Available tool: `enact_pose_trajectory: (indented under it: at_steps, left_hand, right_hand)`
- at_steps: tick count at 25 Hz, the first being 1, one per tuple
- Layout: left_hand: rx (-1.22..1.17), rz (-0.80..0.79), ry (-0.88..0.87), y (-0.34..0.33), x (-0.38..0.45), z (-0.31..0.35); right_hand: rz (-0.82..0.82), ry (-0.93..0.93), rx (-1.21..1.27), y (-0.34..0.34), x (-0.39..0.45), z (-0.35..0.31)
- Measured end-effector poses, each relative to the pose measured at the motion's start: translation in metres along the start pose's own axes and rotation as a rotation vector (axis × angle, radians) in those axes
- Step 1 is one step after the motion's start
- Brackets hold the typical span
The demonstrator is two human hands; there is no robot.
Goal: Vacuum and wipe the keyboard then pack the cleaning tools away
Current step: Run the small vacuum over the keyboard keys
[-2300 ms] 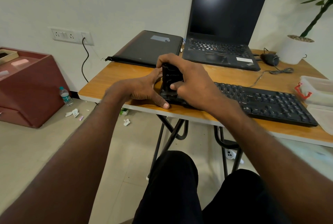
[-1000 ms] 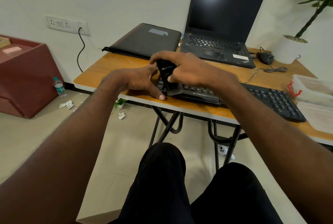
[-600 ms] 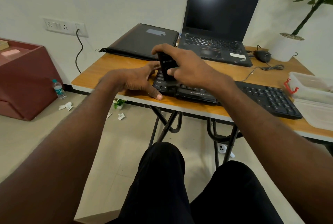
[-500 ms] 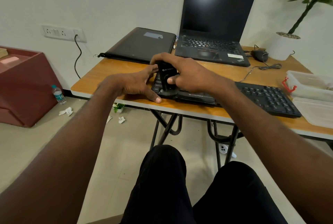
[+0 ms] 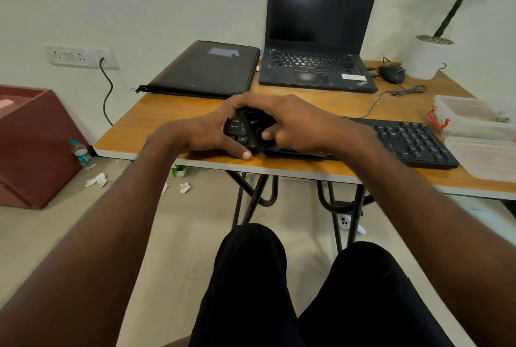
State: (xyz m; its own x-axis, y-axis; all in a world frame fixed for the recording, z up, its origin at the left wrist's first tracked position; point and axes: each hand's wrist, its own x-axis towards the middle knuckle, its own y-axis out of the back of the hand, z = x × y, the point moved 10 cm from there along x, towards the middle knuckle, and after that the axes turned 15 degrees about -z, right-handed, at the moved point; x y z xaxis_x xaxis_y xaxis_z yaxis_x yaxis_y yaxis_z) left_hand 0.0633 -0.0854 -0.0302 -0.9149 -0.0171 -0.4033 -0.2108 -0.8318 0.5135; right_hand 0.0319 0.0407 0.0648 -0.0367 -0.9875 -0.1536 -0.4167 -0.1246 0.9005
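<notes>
A black keyboard [image 5: 405, 141] lies along the front of the wooden table [image 5: 173, 112]. My right hand [image 5: 293, 123] grips a small black handheld vacuum [image 5: 258, 124] and holds it down on the keyboard's left end. My left hand [image 5: 206, 134] holds that left end, thumb on the front edge near the table and fingers curled over the far side. Most of the vacuum is hidden under my fingers.
An open black laptop [image 5: 318, 39] and a dark laptop sleeve [image 5: 206, 67] lie at the back. A mouse [image 5: 392, 73] and a white plant pot [image 5: 424, 59] sit back right. A clear plastic box [image 5: 472, 117] with its lid [image 5: 483, 157] is at the right edge.
The vacuum stays at the keyboard's left end, shifting slightly over the keys in my right hand. My left hand keeps its hold. The camera moved closer and tilted.
</notes>
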Motion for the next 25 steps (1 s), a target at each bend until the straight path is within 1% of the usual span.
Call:
enact_pose_trajectory:
  at_steps: [1, 2, 3, 5, 7, 8, 10, 11, 12, 14, 16, 17, 19, 21, 23, 24, 25]
  left_hand:
    - [0.0, 0.007, -0.015, 0.001, 0.0, -0.001]
    - [-0.002, 0.015, -0.023, 0.003, 0.0, -0.002]
    - [-0.01, 0.015, -0.029, 0.003, -0.001, -0.002]
    - [-0.02, -0.006, -0.037, -0.001, -0.002, 0.001]
    - [-0.003, 0.006, -0.035, 0.0, -0.001, 0.004]
    - [0.002, 0.012, -0.021, 0.0, -0.001, 0.004]
    - [0.005, 0.035, 0.004, 0.001, -0.003, 0.002]
    - [0.003, 0.042, 0.007, 0.002, -0.004, 0.002]
    - [0.0, 0.043, 0.003, 0.002, -0.004, 0.002]
    - [-0.007, 0.04, -0.016, 0.001, -0.005, 0.003]
    - [0.001, 0.035, -0.023, 0.001, -0.005, 0.003]
    - [0.006, 0.033, -0.017, 0.001, -0.004, 0.002]
    - [0.013, 0.039, -0.001, 0.001, -0.003, 0.001]
    - [0.025, 0.053, 0.003, 0.004, -0.004, 0.0]
    - [0.053, 0.048, 0.012, 0.003, -0.006, 0.004]
    - [0.072, 0.053, 0.023, 0.004, -0.006, 0.005]
    - [0.082, 0.06, 0.027, 0.004, -0.005, 0.008]
  right_hand:
    - [-0.074, -0.028, -0.056, 0.001, -0.002, 0.004]
    - [-0.101, -0.042, -0.082, 0.004, -0.004, 0.006]
    - [-0.076, -0.028, -0.062, 0.008, -0.006, 0.002]
    - [0.038, 0.051, 0.041, 0.007, -0.012, -0.005]
    - [0.075, 0.054, 0.058, -0.002, -0.022, 0.002]
    - [0.059, 0.006, 0.042, -0.001, -0.027, 0.011]
    - [-0.031, -0.145, -0.033, 0.007, -0.036, 0.033]
    - [-0.025, -0.202, -0.069, 0.014, -0.039, 0.037]
    - [0.042, -0.203, -0.064, 0.021, -0.04, 0.032]
    - [0.234, -0.07, 0.042, 0.02, -0.038, 0.003]
    - [0.301, 0.017, 0.058, 0.0, -0.035, -0.015]
    - [0.302, 0.016, 0.045, -0.006, -0.037, -0.013]
    - [0.273, -0.07, 0.05, -0.003, -0.052, 0.007]
    - [0.271, -0.225, 0.096, 0.006, -0.076, 0.039]
    - [0.393, -0.378, 0.086, 0.016, -0.102, 0.057]
    - [0.478, -0.38, 0.085, 0.019, -0.106, 0.054]
    - [0.559, -0.325, 0.121, 0.018, -0.104, 0.044]
